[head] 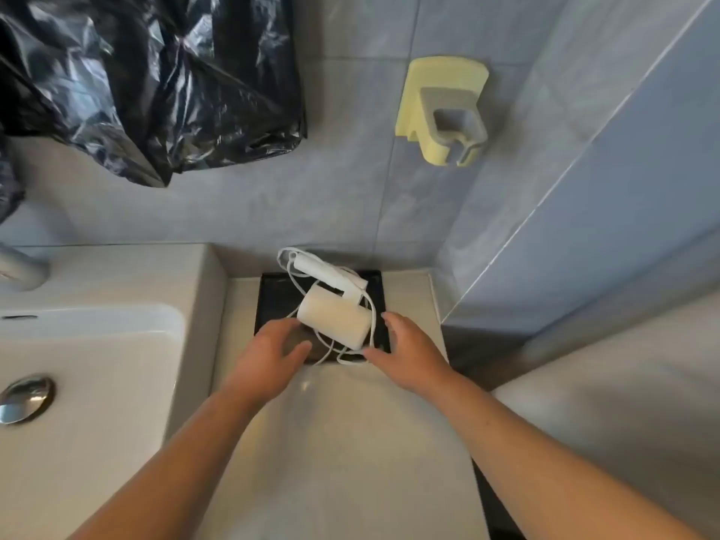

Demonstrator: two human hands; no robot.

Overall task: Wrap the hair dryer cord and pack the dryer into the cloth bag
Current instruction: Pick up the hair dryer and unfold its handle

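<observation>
1. The dryer (334,319) lies on a black tray (272,302) at the back of the counter (331,442), close to the wall.
2. My left hand (269,358) is open, fingers spread, just beside the dryer's left end. It holds nothing yet.
3. My right hand (409,354) is open too, just right of the dryer, thumb near a cord (372,325) loop. Also holding nothing.
4. The cord is loose and messy. It loops round the dryer, under it and off the tray's front edge.
5. I think the dryer is light, hard plastic & smooth, so a bit slippy. Its handle (331,271) is folded back toward the wall.
6. Best hold, I think: one hand round the fat body, other hand takes the cord.
7. The cord is thin and soft. It will flop & may snag on the tray rim if I pull fast.
8. Edges: tray has a low rim, sink (89,344) is on the left, a tiled ledge (584,228) is on the right.
9. Room: wall is close behind, so lift up and toward me. The counter in front is bare, good for wrapping.
10. I can't see a cloth bag. Only a black plastic bag (148,79) hangs up left.
</observation>
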